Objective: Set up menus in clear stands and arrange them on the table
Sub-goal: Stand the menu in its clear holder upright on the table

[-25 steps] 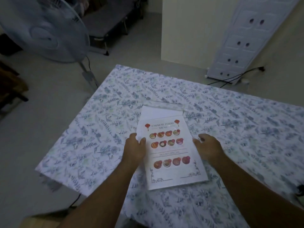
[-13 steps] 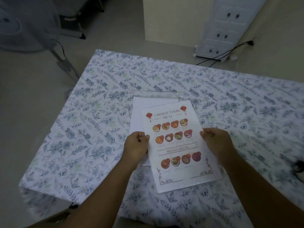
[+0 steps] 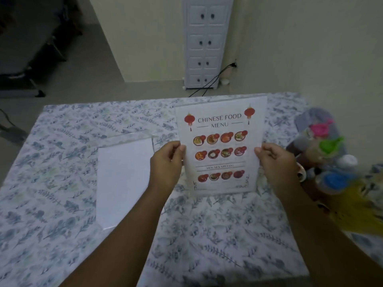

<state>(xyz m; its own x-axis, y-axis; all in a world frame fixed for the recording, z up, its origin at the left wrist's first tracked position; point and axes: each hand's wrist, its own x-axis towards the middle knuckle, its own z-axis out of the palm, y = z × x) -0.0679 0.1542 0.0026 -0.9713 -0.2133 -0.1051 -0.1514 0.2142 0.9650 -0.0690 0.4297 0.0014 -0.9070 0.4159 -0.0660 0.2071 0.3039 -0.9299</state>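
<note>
Two hands, my left hand [image 3: 165, 162] and right hand [image 3: 275, 164], pinch opposite edges of the upright white printed Chinese food menu [image 3: 221, 150] above the floral tablecloth [image 3: 62, 162]; left of it lies a blank white sheet [image 3: 124, 183].

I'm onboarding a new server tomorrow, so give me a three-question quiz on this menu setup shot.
1. True or false: the Chinese food menu lies flat on the table.
2. Which hands grip it? A) left only B) right only C) both
3. Fill in: to the left of the menu, a blank white ____ lies flat on the cloth.

Key:
1. False; it is held upright, facing the camera.
2. C; the left hand pinches its left edge, the right hand its right edge.
3. Sheet.
</note>
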